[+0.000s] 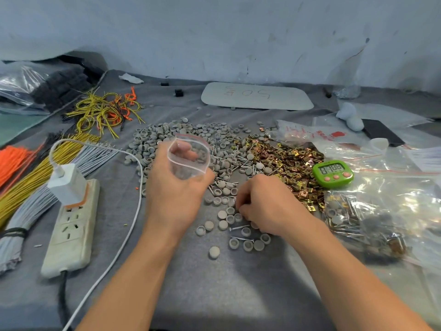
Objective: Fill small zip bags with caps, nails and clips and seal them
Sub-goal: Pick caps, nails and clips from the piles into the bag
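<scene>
Left hand (176,187) pinches bag (188,156) open, mouth up, above cap pile (167,137), right hand (262,201) curled down on loose caps (223,219), can't tell if any are gripped; best scoop several, keep bag mouth wide and near.

A scuffed pale wall (238,32) rises behind the grey cloth-covered table (214,295).
</scene>
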Tool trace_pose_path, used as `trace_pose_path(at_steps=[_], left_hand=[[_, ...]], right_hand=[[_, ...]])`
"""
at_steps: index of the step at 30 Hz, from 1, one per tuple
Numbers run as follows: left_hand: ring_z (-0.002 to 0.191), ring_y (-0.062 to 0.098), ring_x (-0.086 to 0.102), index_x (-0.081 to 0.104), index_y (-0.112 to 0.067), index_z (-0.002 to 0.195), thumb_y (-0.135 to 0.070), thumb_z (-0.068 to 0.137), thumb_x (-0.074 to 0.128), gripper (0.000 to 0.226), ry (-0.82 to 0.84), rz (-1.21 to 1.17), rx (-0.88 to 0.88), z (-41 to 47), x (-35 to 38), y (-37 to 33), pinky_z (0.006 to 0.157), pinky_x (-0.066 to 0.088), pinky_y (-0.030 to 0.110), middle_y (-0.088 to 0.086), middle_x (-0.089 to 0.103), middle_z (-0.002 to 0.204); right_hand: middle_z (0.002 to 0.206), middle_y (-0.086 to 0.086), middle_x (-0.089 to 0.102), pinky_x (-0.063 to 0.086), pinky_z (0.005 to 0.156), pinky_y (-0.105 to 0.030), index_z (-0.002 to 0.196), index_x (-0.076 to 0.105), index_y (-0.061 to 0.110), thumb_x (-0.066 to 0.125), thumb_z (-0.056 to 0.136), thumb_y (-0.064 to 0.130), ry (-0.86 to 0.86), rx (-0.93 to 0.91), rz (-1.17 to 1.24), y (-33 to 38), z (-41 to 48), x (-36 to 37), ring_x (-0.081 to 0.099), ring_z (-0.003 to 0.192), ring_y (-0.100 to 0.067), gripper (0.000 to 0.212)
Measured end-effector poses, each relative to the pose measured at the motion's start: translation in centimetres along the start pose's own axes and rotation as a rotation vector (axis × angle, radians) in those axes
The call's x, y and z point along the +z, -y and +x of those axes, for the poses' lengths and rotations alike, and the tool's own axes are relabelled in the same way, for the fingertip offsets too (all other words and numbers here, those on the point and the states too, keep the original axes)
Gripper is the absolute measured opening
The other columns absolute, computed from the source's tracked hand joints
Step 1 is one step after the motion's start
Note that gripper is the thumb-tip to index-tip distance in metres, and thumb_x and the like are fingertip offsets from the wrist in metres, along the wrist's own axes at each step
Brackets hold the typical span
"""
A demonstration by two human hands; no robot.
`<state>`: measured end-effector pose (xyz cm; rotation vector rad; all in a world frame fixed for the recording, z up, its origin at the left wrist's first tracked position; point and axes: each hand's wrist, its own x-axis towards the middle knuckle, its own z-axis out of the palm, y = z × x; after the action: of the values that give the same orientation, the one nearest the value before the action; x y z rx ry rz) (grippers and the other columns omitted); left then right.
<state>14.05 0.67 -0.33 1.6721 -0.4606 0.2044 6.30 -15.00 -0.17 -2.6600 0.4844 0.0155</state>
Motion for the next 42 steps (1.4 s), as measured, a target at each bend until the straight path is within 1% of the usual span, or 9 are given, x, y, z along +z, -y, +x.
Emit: trace_pose_path(at_steps=[3,6,8,13,18,22,26,36,42], left_hand=[[0.095,0.003,0.064,0.057,-0.035,0.101,-0.032,0.063,0.072,0.04,0.038,0.122,0.035,-0.3,-0.1,0.0,0.081,0.05,0.026,-0.015,0.067,0.1],[0.094,-0.005,0.061,0.056,-0.038,0.104,-0.037,0.062,0.072,0.045,0.052,0.239,0.061,-0.3,-0.2,-0.1,0.073,0.042,0.007,-0.021,0.066,0.1],[0.093,-0.002,0.061,0.055,-0.038,0.105,-0.038,0.064,0.074,0.046,0.057,0.296,0.083,-0.4,-0.2,-0.1,0.076,0.046,0.015,-0.02,0.066,0.1],[0.092,0.011,0.058,0.049,-0.043,0.103,-0.037,0.068,0.076,0.045,0.094,0.403,0.15,-0.9,0.2,-0.2,0.071,0.045,0.025,-0.016,0.062,0.098],[0.094,0.014,0.054,0.05,-0.04,0.111,-0.035,0.069,0.076,0.05,0.123,0.465,0.186,-1.1,0.1,0.0,0.077,0.045,0.034,-0.014,0.058,0.1],[0.089,0.01,0.041,0.052,-0.033,0.111,-0.022,0.071,0.081,0.051,0.104,0.572,0.245,-1.2,0.1,0.7,0.073,0.028,0.026,-0.017,0.048,0.092],[0.095,0.017,0.049,0.054,-0.03,0.112,-0.022,0.07,0.081,0.05,0.184,0.615,0.293,-1.5,1.1,0.9,0.078,0.034,0.032,-0.012,0.056,0.098],[0.085,0.005,0.059,0.052,-0.041,0.098,-0.028,0.068,0.08,0.044,0.191,0.413,0.081,-1.8,1.3,0.1,0.067,0.047,0.03,-0.015,0.064,0.092],[0.085,0.007,0.061,0.064,-0.018,0.085,-0.011,0.065,0.069,0.022,0.287,-0.611,-0.349,0.1,-0.3,-1.4,0.081,0.047,0.028,-0.002,0.064,0.089]], right_hand=[[0.07,0.005,0.074,0.044,0.045,-0.011,0.078,0.078,0.026,0.069,0.088,0.006,-0.059,0.027,0.062,-0.5,-0.2,0.2,0.064,0.049,-0.004,0.024],[0.07,0.02,0.069,0.043,0.049,-0.003,0.077,0.079,0.031,0.074,0.088,0.008,-0.219,0.019,0.205,-0.8,-0.5,-0.1,0.065,0.061,0.005,0.025],[0.068,0.025,0.066,0.043,0.056,-0.001,0.077,0.079,0.033,0.077,0.088,0.01,-0.236,-0.029,0.265,-0.4,-0.5,0.0,0.063,0.071,0.013,0.026],[0.089,0.003,0.076,0.059,0.076,-0.031,0.094,0.081,0.03,0.066,0.09,0.006,-0.013,-0.078,-0.011,0.9,0.1,1.1,0.068,0.076,-0.015,0.028],[0.084,0.0,0.074,0.06,0.078,-0.033,0.075,0.069,0.031,0.064,0.085,0.001,-0.01,-0.086,-0.033,1.2,0.2,1.0,0.07,0.08,-0.02,0.031],[0.077,0.019,0.07,0.05,0.059,-0.005,0.084,0.079,0.032,0.075,0.089,0.011,-0.369,-0.038,0.26,0.5,-0.6,-0.5,0.067,0.069,-0.001,0.022],[0.072,0.016,0.075,0.057,0.063,-0.016,0.082,0.082,0.027,0.084,0.079,0.01,-0.549,-0.168,0.572,1.1,-1.7,-1.9,0.071,0.067,-0.001,0.018],[0.076,0.005,0.079,0.062,0.065,-0.028,0.083,0.084,0.026,0.072,0.085,-0.002,-0.56,-0.151,0.86,0.6,-1.3,-2.1,0.076,0.069,-0.014,0.031],[0.071,0.017,0.076,0.062,0.064,-0.028,0.078,0.079,0.047,0.074,0.083,0.003,-0.59,0.15,0.675,-2.9,-0.8,-2.2,0.072,0.065,-0.005,0.045]])
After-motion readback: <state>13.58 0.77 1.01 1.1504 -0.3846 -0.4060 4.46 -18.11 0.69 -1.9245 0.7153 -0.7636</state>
